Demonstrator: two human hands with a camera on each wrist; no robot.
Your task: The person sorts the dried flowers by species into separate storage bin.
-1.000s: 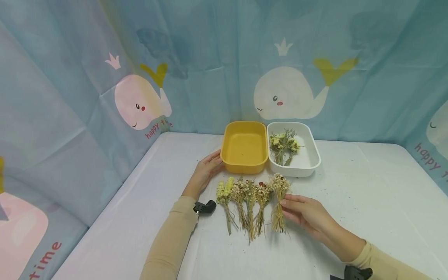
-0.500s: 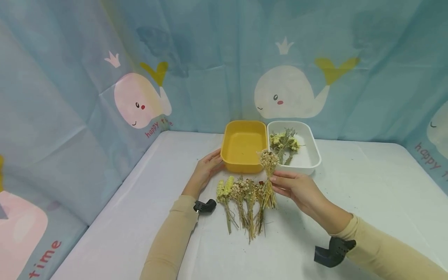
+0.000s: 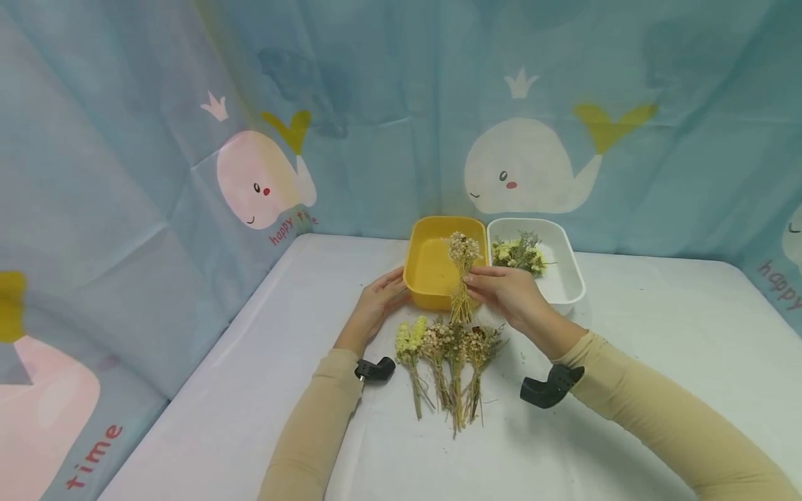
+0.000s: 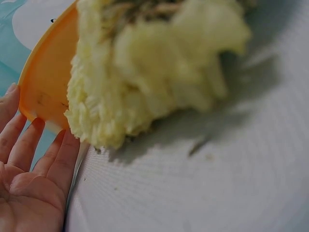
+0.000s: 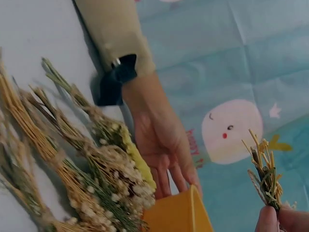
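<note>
My left hand [image 3: 380,299] touches the left side of the yellow container [image 3: 432,300] with its fingers straight along the wall; the left wrist view shows the fingertips right at that wall. My right hand [image 3: 510,296] pinches a bunch of dried flowers [image 3: 464,252] by its stems, upright and overlapping the front of the yellow container in the head view. In the right wrist view, thumb and finger close on the stems [image 5: 266,181], cut ends up toward the camera. Several more dried bunches [image 3: 456,355] lie in a row on the table, the leftmost topped with yellow blooms [image 3: 410,335].
Right beside the yellow container stands a white container [image 3: 567,275] with dried flowers [image 3: 519,254] in it. A blue whale-print curtain [image 3: 388,160] hangs behind the white table [image 3: 658,334]. Black wrist cameras [image 3: 551,387] sit on both forearms.
My right hand has lifted the rightmost bunch off the table and carried it forward and left to the yellow container. The left hand has stayed at the container's side.
</note>
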